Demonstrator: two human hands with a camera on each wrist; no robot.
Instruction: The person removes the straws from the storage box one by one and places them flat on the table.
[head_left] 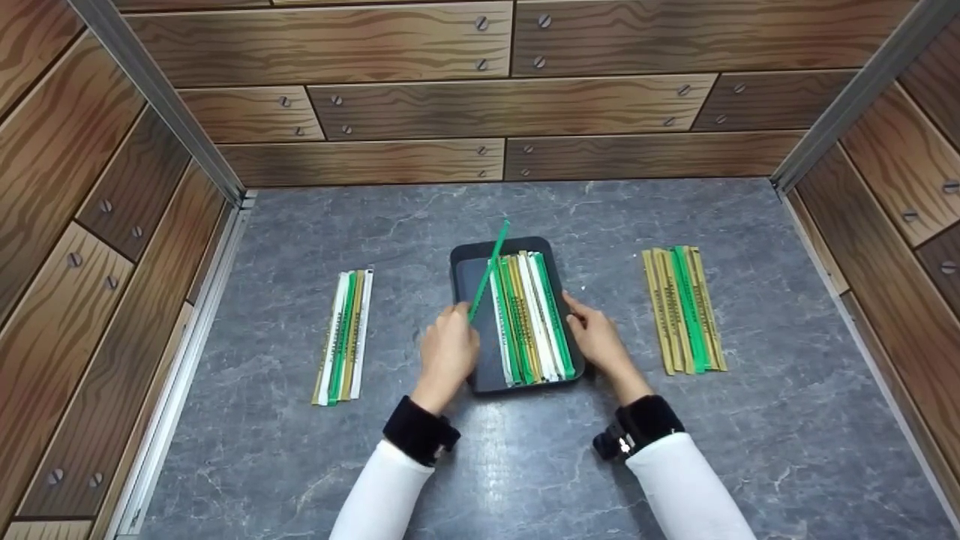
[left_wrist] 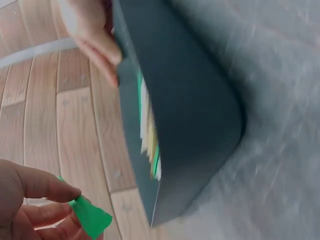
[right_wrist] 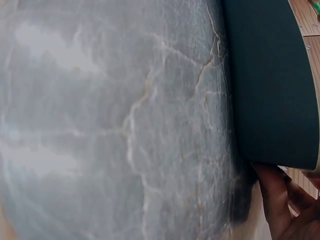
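Observation:
A slim green stick packet [head_left: 489,270] slants up over the tray from my left hand [head_left: 450,341], which pinches its lower end. The left wrist view shows that end of the green packet [left_wrist: 94,219] between thumb and fingers. Below it lies a black rectangular tray [head_left: 484,356] holding a row of green, gold and white stick packets [head_left: 529,319] along its right part. At the tray's right side, my right hand [head_left: 600,341] holds the edge. In the right wrist view its fingers [right_wrist: 275,195] are at the tray's outer wall [right_wrist: 275,80], partly hidden behind it.
To the left on the grey marbled tabletop [head_left: 262,465] lies a group of white, green and gold stick packets [head_left: 345,337]. Another group, gold and green packets [head_left: 684,311], lies to the right. Wood-patterned panels [head_left: 420,109] enclose the back and both sides.

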